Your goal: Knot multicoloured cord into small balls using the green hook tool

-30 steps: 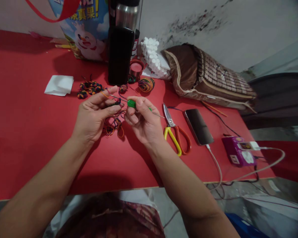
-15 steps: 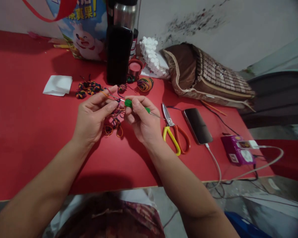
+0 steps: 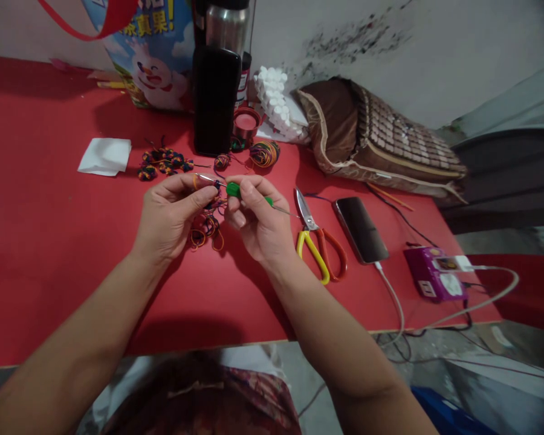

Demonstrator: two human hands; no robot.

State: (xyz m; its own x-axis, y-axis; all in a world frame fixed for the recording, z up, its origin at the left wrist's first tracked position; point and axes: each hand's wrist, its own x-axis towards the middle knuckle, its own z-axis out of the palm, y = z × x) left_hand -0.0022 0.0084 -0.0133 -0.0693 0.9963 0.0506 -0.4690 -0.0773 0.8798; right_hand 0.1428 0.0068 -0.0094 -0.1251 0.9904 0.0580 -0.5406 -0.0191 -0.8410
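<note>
My left hand (image 3: 170,214) is closed, pinching multicoloured cord (image 3: 206,226) between thumb and fingers; loops of it hang down onto the red table (image 3: 54,241). My right hand (image 3: 258,220) grips a green-handled hook tool (image 3: 234,190), whose metal tip reaches into the cord at my left fingertips while a thin metal end pokes out to the right. Both hands hover close together over the table's middle.
Finished multicoloured knots (image 3: 163,163) and a white tissue (image 3: 105,156) lie behind my left hand. A black flask (image 3: 215,99), cord coil (image 3: 263,154), scissors (image 3: 317,241), phone (image 3: 360,229), purple charger (image 3: 435,281) with cables and a brown cushion (image 3: 381,145) stand around.
My left index finger has curled down onto the cord, and the green tool has shifted slightly left towards my left fingertips. Everything on the table stays put.
</note>
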